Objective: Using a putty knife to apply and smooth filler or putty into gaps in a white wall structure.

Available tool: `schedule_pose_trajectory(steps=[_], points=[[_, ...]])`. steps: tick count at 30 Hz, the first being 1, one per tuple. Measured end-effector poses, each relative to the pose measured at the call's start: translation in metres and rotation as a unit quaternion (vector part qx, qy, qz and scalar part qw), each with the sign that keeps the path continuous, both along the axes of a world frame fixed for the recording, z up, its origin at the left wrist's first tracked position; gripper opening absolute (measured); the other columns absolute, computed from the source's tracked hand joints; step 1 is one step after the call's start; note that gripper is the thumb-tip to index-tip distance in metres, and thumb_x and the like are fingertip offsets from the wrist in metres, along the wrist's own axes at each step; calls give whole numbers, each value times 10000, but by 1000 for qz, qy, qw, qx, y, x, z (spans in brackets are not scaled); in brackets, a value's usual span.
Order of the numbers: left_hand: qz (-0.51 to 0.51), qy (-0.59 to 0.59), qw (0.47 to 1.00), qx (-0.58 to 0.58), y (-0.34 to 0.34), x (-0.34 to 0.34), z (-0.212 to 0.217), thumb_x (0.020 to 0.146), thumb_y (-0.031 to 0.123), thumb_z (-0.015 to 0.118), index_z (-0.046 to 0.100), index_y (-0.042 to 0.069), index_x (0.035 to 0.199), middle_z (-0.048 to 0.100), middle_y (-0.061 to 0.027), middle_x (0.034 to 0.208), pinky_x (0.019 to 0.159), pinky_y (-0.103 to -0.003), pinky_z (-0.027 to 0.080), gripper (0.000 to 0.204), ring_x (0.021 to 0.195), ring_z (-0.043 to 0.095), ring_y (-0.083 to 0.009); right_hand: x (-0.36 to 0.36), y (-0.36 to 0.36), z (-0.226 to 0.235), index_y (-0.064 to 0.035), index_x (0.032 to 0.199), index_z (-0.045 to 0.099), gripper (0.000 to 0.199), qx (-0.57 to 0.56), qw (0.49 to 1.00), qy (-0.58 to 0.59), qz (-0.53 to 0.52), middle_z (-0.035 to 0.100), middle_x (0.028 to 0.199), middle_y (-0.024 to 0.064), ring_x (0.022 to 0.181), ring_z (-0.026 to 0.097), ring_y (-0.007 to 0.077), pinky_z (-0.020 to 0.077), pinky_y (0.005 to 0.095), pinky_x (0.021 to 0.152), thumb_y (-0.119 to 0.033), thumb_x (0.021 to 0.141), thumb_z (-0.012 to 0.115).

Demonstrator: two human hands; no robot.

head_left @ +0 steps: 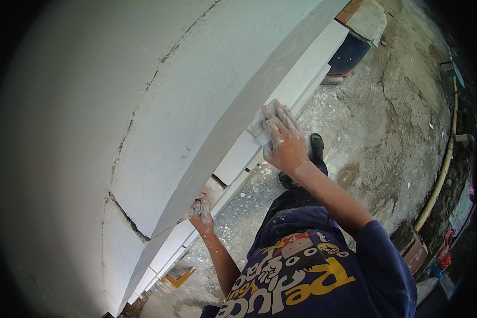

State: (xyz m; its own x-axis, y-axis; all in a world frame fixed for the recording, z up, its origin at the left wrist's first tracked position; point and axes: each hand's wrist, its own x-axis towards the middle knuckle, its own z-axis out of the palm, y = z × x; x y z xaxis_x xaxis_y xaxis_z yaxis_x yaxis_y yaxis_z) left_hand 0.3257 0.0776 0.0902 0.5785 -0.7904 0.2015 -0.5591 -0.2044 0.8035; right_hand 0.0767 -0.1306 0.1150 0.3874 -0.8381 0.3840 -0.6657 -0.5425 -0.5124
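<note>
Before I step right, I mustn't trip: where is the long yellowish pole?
In the head view, the pole lies far right, bordering the grey concrete floor.

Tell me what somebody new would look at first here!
Probably the big pale wall filling the left, with its long, jagged crack. Next, the dusty right hand near the middle, at the white ledge, with the left hand lower down. Then maybe the long yellowish pole at the far right.
</note>
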Motion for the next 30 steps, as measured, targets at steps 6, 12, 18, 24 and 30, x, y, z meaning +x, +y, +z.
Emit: schedule_pose_trajectory(steps=[6, 12, 18, 24, 30], points=[[1, 72, 997, -42, -2, -3, 14, 916, 108, 687, 683, -24, 865, 703, -135, 919, 869, -400, 484, 141, 885, 644, -270, -21, -25, 1, -34, 1200, 648, 369, -34, 998, 11, -42, 544, 1477, 129, 1468, 385, 359, 284, 501, 1250, -53, 832, 664], [-90, 96, 986, -98, -16, -6, 13, 884, 11, 657, 586, 22, 842, 681, -129, 967, 889, -370, 483, 83, 907, 617, -226, 5, 47, -33, -132, 1436, 559, 600, -57, 978, 27, 199, 465, 1555, 104, 1479, 388, 277, 293, 458, 1255, -39, 847, 628], [-84, 120, 983, -109, -16, -10, 16, 848, 9, 652, 516, 49, 811, 658, -142, 938, 896, -381, 477, 147, 915, 606, -236, -28, -18, -17, -183, 1452, 548, 763, -48, 997, 26, 47, 437, 1585, 40, 1498, 353, 271, 264, 458, 1278, 67, 740, 662], [-71, 119, 984, -112, -16, -8, 15, 834, 41, 646, 468, 62, 765, 649, -141, 926, 880, -371, 469, 192, 907, 596, -241, -19, 17, -13, -265, 1425, 565, 685, 14, 965, 62, 256, 415, 1603, -53, 1512, 334, 195, 256, 448, 1281, -52, 793, 719], [-89, 136, 980, -115, -20, -10, 16, 885, 11, 671, 501, 47, 867, 650, -126, 935, 894, -367, 484, 174, 915, 613, -217, -25, -16, -21, -196, 1456, 549, 664, -15, 997, -70, 39, 481, 1559, 16, 1481, 388, 264, 273, 482, 1265, 17, 835, 647]])
